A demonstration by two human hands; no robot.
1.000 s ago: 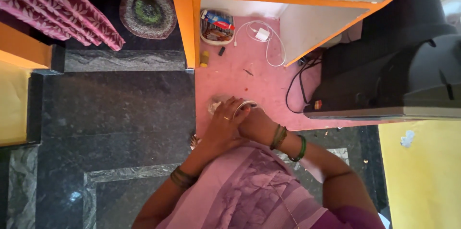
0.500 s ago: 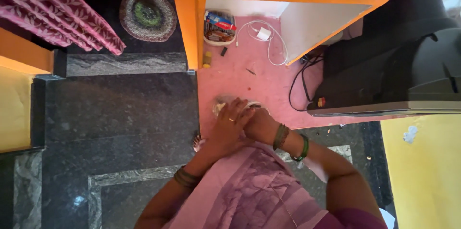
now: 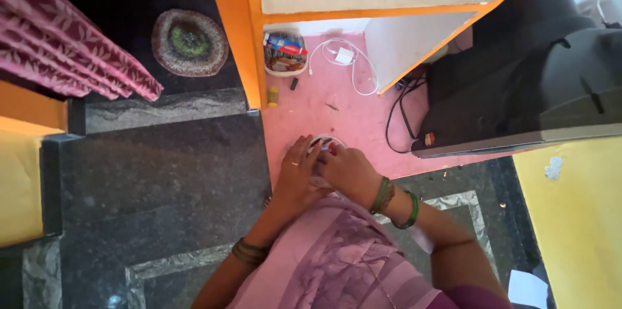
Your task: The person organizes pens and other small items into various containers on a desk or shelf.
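A small round container (image 3: 324,142) with a pale rim is seen on the pink shelf (image 3: 350,121), near its front edge — mostly hidden under both hands, so its contents cannot be told beyond a speck of red. The left hand (image 3: 298,176) is laid over its left side, fingers curled on the rim; the right hand (image 3: 346,170) is pressed against its right side. Whether either grip is truly clenched on it cannot be told. Farther back, a white tub (image 3: 284,53) is packed with coloured packets — beside it a white charger with cable (image 3: 343,56). A black television (image 3: 518,82) is set to the right.
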